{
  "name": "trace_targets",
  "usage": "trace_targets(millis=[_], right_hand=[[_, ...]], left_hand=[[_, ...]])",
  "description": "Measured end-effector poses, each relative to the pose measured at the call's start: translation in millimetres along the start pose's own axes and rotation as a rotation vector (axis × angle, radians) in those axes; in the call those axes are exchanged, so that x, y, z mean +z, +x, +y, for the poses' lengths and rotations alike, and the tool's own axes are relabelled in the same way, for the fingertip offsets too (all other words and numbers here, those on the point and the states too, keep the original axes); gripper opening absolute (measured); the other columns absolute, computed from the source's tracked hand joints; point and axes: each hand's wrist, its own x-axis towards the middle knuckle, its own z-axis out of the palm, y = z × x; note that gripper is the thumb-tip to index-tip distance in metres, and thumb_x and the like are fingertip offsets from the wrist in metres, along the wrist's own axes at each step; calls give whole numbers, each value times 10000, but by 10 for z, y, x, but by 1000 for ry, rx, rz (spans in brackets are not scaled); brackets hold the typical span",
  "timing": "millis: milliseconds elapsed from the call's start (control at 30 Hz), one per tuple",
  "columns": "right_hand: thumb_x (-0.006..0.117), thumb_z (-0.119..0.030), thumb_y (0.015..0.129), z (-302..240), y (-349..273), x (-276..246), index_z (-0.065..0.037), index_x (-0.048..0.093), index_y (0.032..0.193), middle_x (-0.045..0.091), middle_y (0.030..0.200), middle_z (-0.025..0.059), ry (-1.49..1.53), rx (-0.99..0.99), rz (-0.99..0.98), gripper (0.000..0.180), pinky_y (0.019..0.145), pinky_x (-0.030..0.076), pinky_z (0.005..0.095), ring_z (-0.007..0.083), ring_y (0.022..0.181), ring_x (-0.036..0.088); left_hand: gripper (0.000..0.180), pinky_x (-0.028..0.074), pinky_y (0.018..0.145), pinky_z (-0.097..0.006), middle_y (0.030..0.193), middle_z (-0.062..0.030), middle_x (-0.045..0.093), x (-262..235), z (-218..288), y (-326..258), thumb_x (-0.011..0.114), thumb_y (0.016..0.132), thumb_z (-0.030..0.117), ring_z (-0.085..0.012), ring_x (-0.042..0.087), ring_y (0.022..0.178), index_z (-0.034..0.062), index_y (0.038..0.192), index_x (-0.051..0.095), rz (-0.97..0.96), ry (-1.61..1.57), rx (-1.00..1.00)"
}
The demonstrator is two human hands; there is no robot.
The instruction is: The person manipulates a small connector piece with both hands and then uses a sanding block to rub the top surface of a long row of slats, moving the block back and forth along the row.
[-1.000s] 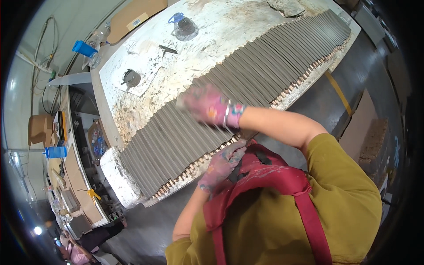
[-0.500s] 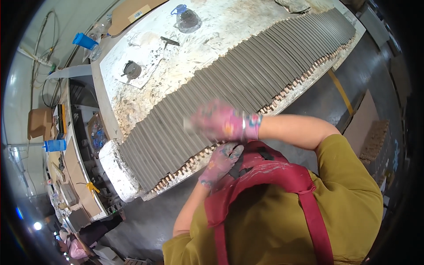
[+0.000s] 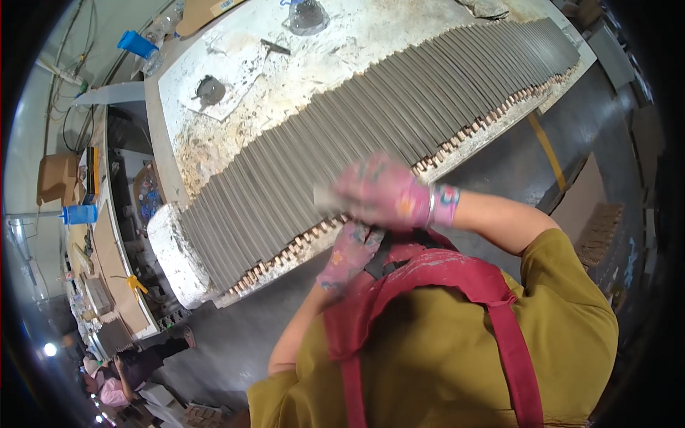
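Observation:
A long row of grey strips (image 3: 349, 121) lies side by side across the table, their pale brown ends (image 3: 314, 235) jutting out along the near edge. Over the near part of the row is my right hand (image 3: 385, 189), in a pink flowered glove and smeared by motion. Its fingers are closed round a small pale flat piece (image 3: 328, 200), too blurred to name. My left hand (image 3: 348, 257), gloved alike, is at the near table edge beside the strip ends, below the right hand. Its fingers are curled; what they hold, if anything, is hidden.
The white stained table (image 3: 235, 135) carries a dark-filled cup (image 3: 210, 90), a clear bag with dark contents (image 3: 308, 18) and a black tool (image 3: 275, 47). A white wrapped block (image 3: 178, 257) stands at the left end. Another person (image 3: 118, 381) is at far lower left.
My right hand has moved right, nearer the front edge of the row, with the pale piece still in it. My left hand stays by the edge. The whole view has shifted slightly.

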Motion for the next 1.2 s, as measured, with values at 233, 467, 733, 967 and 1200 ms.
trace_targets(millis=[233, 467, 733, 967, 1200], right_hand=[[685, -255, 795, -31, -309, -9, -145, 577, 1174, 628, 1075, 73, -26, 13, -24, 409, 904, 413, 451, 274, 1037, 590], [682, -242, 796, 253, -73, -133, -121, 579, 1106, 602, 1016, 93, -141, 211, 98, 348, 792, 443, 426, 308, 875, 591], [606, -268, 876, 308, 434, 0, -123, 574, 1176, 623, 1064, 111, -127, 257, 178, 335, 833, 453, 437, 300, 951, 606], [573, -203, 816, -178, 514, 383, -138, 588, 1063, 626, 924, 157, 16, -64, 61, 256, 790, 462, 476, 330, 801, 640], [512, -197, 879, 274, 1335, 517, -136, 561, 1134, 631, 925, 189, -310, 258, -114, 267, 750, 489, 454, 319, 822, 650]], left_hand=[[300, 475, 869, -344, 1060, -127, 633, 70, -134, -33, 566, 933, 196, -239, 608, 1002, 1, 1160, 576, -89, 125, -117], [328, 462, 911, -328, 1126, -137, 622, 78, -84, -102, 559, 941, 199, -260, 597, 1033, 29, 1220, 562, 70, -339, 7], [278, 451, 935, -334, 1162, -140, 619, -95, 10, -273, 530, 970, 187, -254, 596, 1061, 28, 1189, 593, 16, -198, -39], [325, 452, 949, -299, 1196, -117, 629, -309, -26, -325, 565, 948, 191, -228, 606, 1080, 42, 1235, 593, -5, 8, -232], [303, 448, 949, -291, 1155, -111, 654, -303, -267, -392, 546, 945, 111, -203, 603, 1072, 5, 1224, 594, 111, -285, -110]])
